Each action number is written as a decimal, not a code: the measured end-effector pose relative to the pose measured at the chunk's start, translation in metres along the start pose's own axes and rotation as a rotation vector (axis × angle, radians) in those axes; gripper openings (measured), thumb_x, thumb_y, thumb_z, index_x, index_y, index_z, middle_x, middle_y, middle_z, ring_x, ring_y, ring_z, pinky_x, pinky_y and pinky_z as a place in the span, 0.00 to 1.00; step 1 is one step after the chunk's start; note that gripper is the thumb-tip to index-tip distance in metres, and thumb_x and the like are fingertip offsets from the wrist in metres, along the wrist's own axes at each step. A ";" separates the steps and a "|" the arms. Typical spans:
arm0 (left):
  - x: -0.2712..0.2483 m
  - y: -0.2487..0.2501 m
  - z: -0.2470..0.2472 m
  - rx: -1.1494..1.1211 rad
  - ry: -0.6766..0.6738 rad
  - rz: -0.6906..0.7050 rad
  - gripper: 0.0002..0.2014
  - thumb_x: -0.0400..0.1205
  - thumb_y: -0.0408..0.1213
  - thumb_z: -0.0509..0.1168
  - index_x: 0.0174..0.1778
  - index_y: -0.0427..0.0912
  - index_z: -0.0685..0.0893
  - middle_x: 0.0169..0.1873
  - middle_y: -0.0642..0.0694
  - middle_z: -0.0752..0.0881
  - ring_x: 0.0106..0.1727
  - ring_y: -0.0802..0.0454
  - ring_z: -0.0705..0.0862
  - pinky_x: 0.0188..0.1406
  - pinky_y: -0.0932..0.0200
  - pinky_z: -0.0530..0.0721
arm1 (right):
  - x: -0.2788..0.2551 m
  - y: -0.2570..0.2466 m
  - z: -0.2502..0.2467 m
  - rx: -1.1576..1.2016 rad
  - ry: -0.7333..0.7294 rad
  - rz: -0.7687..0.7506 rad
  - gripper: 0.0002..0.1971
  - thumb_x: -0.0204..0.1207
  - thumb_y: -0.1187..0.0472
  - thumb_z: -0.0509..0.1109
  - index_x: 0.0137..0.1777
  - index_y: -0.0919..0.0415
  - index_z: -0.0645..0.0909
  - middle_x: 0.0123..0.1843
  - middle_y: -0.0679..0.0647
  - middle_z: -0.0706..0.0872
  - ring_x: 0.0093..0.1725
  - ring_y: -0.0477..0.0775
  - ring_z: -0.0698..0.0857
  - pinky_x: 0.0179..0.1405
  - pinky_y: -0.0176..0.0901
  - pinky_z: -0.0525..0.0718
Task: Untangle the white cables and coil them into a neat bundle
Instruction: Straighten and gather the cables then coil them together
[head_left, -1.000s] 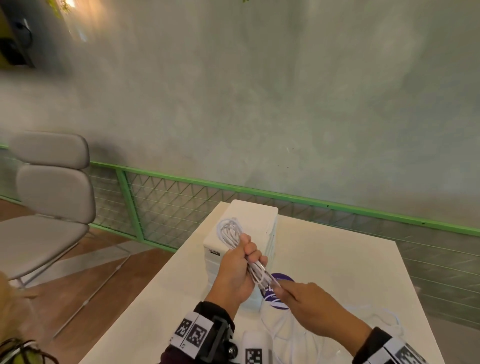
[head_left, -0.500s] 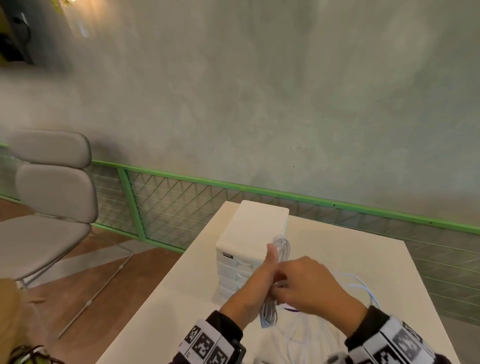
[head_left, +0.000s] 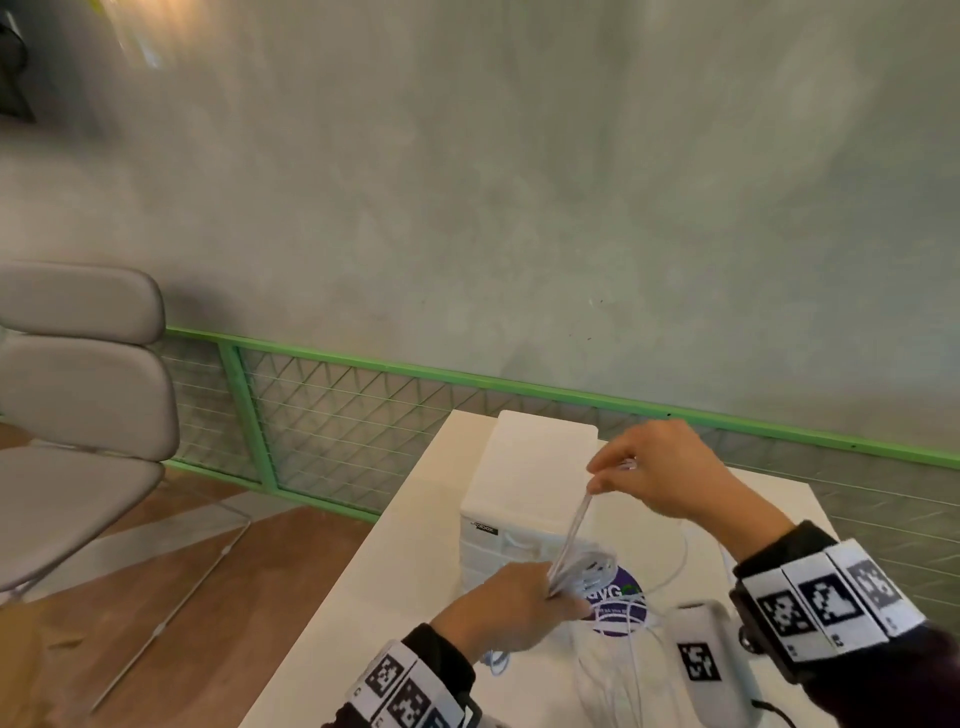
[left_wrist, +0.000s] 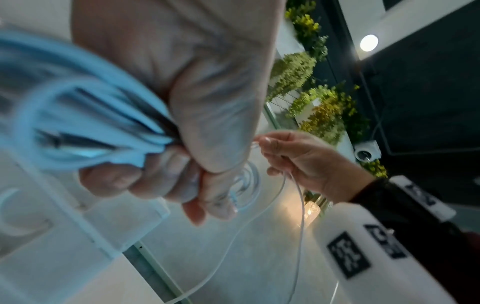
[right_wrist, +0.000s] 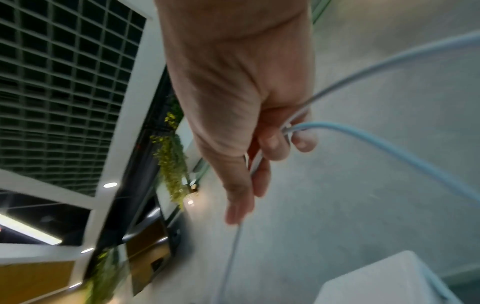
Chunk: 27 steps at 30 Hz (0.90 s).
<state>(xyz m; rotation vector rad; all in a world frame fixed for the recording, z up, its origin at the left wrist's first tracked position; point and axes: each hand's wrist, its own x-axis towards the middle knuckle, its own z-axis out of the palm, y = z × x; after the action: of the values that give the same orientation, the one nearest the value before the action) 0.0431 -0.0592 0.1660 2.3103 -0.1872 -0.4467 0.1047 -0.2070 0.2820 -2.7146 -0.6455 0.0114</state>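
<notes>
The left hand hangs low over the near part of the table, its fingers curled tight around a bunch of white cable loops. In the left wrist view the loops fan out from the fist on the wrist side, and smaller turns show past the fingertips, so the coil passes through the grip with loops sticking out at both ends.

The right hand is raised above and beyond the left, over a white drawer box. Its thumb and fingers pinch a strand of cable that runs straight and slanted down from that pinch to the bundle in the left fist. The right wrist view shows the grip more closely: cable enters the curled fingers from the right, and a thin length drops away below the thumb. The right hand also appears in the left wrist view, a slack loop hanging under it.

More loose cable lies on the table to the right of the left hand, trailing across a purple round sticker and under the right forearm. A white block with a black square marker sits near the table's near edge, just beside the right wrist band. Both wrists wear bands with black-and-white markers.

Beyond the table stand a green rail with wire mesh and a grey wall; a grey chair stands to the left on the wooden floor.
</notes>
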 end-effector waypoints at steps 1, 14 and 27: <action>-0.001 -0.003 -0.003 -0.113 0.033 0.011 0.11 0.83 0.50 0.59 0.42 0.46 0.76 0.34 0.47 0.76 0.30 0.54 0.71 0.31 0.62 0.68 | 0.003 0.004 0.002 0.057 0.072 0.031 0.11 0.68 0.52 0.77 0.48 0.53 0.90 0.51 0.48 0.91 0.54 0.45 0.85 0.44 0.26 0.71; 0.010 -0.004 -0.016 -0.872 0.349 -0.001 0.15 0.83 0.44 0.62 0.34 0.40 0.79 0.15 0.50 0.71 0.17 0.55 0.68 0.20 0.63 0.71 | -0.003 -0.028 0.079 0.301 0.131 0.124 0.16 0.83 0.61 0.57 0.67 0.51 0.79 0.65 0.48 0.84 0.64 0.51 0.82 0.65 0.38 0.73; 0.024 -0.001 -0.011 -1.233 0.226 -0.109 0.17 0.82 0.48 0.61 0.38 0.40 0.87 0.34 0.43 0.91 0.39 0.49 0.90 0.41 0.55 0.86 | -0.014 -0.018 0.109 1.162 -0.365 0.127 0.35 0.58 0.69 0.81 0.60 0.44 0.70 0.54 0.47 0.86 0.50 0.43 0.88 0.43 0.36 0.86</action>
<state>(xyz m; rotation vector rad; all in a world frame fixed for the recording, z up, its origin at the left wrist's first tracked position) 0.0691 -0.0578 0.1665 1.1347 0.2718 -0.2286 0.0748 -0.1622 0.1850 -1.6093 -0.3603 0.6924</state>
